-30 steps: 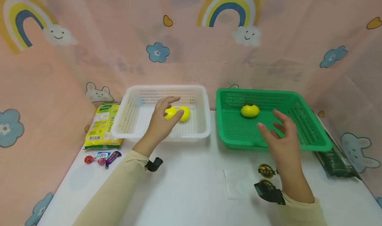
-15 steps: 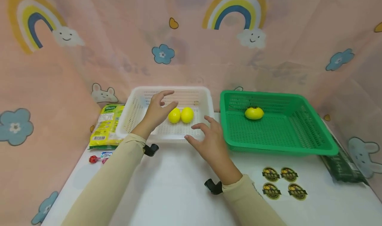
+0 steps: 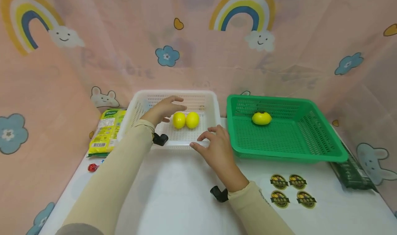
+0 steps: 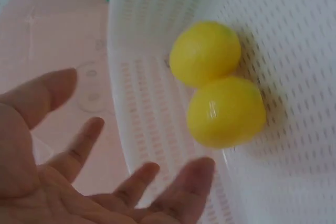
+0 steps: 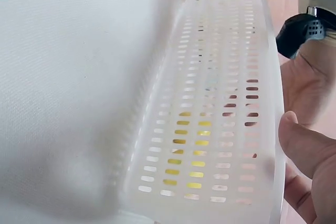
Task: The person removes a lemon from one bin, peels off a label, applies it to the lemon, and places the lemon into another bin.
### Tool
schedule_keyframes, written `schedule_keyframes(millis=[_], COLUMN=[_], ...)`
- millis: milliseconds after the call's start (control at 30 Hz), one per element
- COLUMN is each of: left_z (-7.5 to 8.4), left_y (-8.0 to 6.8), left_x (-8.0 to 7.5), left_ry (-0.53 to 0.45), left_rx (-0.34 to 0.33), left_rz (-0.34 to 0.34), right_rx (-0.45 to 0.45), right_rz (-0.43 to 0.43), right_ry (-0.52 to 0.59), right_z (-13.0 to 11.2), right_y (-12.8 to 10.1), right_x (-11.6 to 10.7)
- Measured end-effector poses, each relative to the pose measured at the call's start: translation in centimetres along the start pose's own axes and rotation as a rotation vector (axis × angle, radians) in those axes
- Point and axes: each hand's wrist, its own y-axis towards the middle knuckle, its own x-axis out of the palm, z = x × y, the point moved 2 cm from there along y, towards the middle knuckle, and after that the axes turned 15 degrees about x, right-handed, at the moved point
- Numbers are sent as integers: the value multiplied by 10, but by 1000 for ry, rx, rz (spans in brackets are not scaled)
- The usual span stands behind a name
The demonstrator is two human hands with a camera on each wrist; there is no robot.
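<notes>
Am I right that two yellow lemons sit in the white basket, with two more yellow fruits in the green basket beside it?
Not quite. The head view shows just one yellow fruit in the green basket, not two. The rest holds: two yellow lemons lie side by side in the white basket next to it.

Barely legible white brand lettering in a green oval at the top of the yellow-and-green plastic snack packet (image 3: 106, 131) left of the white perforated plastic basket (image 3: 138, 105), too small to spell out; a barcode patch near its lower end, digits unreadable; small print panels along its face, blurred; lettering on the four round dark green-and-gold stickers (image 3: 293, 190) on the white table (image 3: 180, 197), too small to make out; pale print on the dark green flat packet (image 3: 350, 173) at the right table edge, illegible.
</notes>
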Motion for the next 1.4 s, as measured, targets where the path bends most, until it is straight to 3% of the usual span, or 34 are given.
schedule_keyframes(millis=[133, 333, 600, 767, 967, 1200, 1400], left_z=[1, -19, -46, -50, -53, -53, -51], left_y=[8, 24, 28, 30, 35, 39, 39], left_x=[-2, 1, 2, 4, 6, 7, 6], left_ry=[40, 69, -31, 9, 39, 50, 99], left_rx=[-30, -147, -218, -179, -184, -165, -67], left_rz=[-7, -49, -84, -101, -76, -77, -15], right_rx=[-11, 13, -17, -8, 40, 26, 32], right_rz=[8, -14, -15, -9, -30, -26, -47], right_ry=[-3, -17, -19, -21, -36, -47, -38], right_z=[0, 0, -3, -3, -4, -5, -5], right_y=[1, 1, 1, 1, 2, 1, 3], right_x=[-1, -1, -1, -3, -5, -8, -8])
